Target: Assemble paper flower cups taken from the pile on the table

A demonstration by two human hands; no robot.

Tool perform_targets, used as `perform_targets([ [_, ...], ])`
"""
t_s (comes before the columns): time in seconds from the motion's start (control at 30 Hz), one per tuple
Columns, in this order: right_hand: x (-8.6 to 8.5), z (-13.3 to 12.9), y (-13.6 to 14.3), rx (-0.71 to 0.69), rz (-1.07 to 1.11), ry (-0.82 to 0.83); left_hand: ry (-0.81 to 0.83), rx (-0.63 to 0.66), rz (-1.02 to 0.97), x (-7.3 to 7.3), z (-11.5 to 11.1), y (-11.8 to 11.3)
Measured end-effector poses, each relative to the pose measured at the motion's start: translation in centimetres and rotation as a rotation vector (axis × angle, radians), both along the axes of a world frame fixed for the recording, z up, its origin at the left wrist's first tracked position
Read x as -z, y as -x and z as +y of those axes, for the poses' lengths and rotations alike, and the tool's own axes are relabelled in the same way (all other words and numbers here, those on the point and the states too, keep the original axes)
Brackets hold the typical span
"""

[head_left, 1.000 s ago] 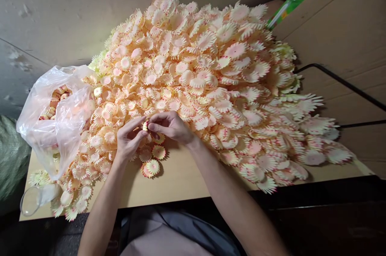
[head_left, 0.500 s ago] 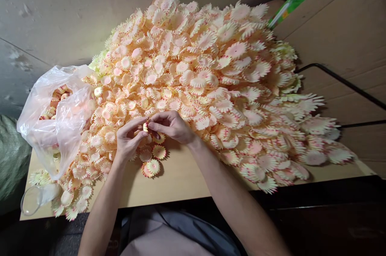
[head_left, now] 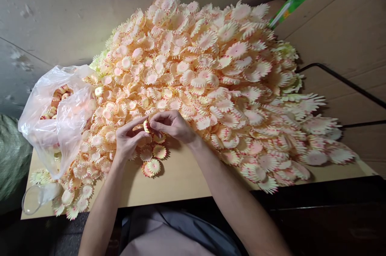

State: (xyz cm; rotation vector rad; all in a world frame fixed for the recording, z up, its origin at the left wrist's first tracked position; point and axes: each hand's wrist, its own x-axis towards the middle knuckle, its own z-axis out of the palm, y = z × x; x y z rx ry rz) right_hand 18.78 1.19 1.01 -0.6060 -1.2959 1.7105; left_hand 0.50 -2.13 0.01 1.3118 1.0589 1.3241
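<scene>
Between the fingertips of both hands is a small cream petal disc (head_left: 146, 126) with red edges, seen nearly side-on. My left hand (head_left: 129, 137) pinches it from the left, thumb below and index finger above. From the right, the thumb and fingers of my right hand (head_left: 172, 126) close on its other side. Just below the hands, several loose petal discs (head_left: 153, 166) lie on the table (head_left: 175, 179). Behind them rises a large heap of pale pink and cream petal discs (head_left: 193, 71). Part of the held disc is covered by my fingers.
A translucent plastic bag (head_left: 70, 117) with rolled, red-marked pieces inside stands at the left. Near the table's left corner a clear cup (head_left: 32, 199) lies on its side. Cardboard (head_left: 340, 46) and a black bent rod (head_left: 346, 81) border the heap on the right.
The small petal disc has turned slightly between my fingers and shows more of its red edge. Both hands stay in almost the same place.
</scene>
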Motion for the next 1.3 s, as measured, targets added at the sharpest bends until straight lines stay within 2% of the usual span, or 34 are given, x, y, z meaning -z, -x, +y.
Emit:
perform_targets([
  [0.2, 0.39, -0.04, 0.02, -0.006, -0.018, 0.048, 0.026, -0.041, 0.04, -0.04, 0.06, -0.08],
  [0.47, 0.1, -0.12, 0.11, -0.022, -0.009, 0.072, 0.023, -0.05, 0.052, -0.27, 0.08, -0.28],
  [0.73, 0.49, -0.07, 0.05, -0.04, 0.016, 0.087, 0.081, -0.054, -0.013, -0.57, -0.03, -0.44],
  [1.3, -0.18, -0.01, -0.07, -0.098, -0.025, 0.013, 0.089, -0.072, -0.025, -0.43, 0.0, -0.44],
])
